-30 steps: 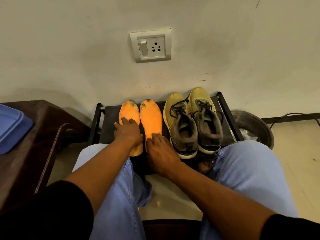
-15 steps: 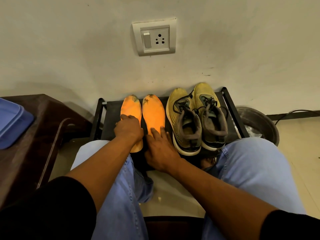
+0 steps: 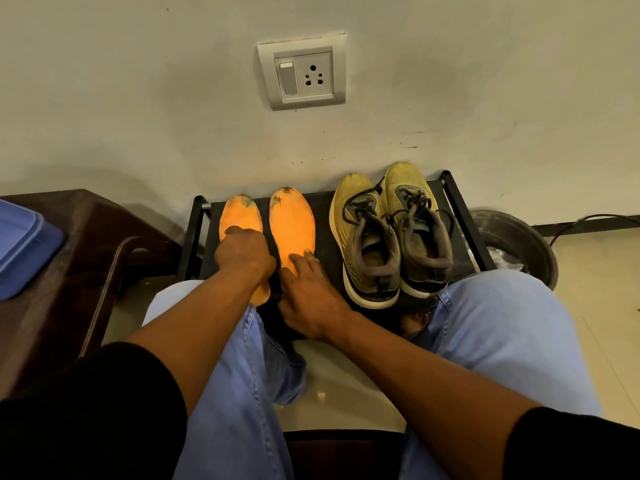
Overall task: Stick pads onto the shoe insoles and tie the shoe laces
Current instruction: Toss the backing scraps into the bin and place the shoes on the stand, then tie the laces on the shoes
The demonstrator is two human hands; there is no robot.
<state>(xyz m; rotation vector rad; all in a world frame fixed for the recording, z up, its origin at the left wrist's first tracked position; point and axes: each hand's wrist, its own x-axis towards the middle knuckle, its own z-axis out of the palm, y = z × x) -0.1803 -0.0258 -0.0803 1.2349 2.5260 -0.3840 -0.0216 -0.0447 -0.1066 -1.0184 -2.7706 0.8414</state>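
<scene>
Two orange insoles lie side by side on a black shoe rack (image 3: 325,244). My left hand (image 3: 244,252) rests palm down on the middle of the left insole (image 3: 239,214). My right hand (image 3: 311,299) lies over the heel end of the right insole (image 3: 292,223), fingers spread and pointing forward. To the right stand two yellow shoes, the left shoe (image 3: 363,237) and the right shoe (image 3: 415,226), heels toward me, with dark laces loose. No pads are visible.
A wall with a socket plate (image 3: 301,76) rises behind the rack. A brown table (image 3: 69,258) with a blue lid (image 3: 20,247) stands at the left. A metal bucket (image 3: 519,244) sits at the right. My knees in blue jeans flank the rack.
Both hands stay on the insoles. My right hand has slid slightly forward along the right insole. The view has shifted a little.
</scene>
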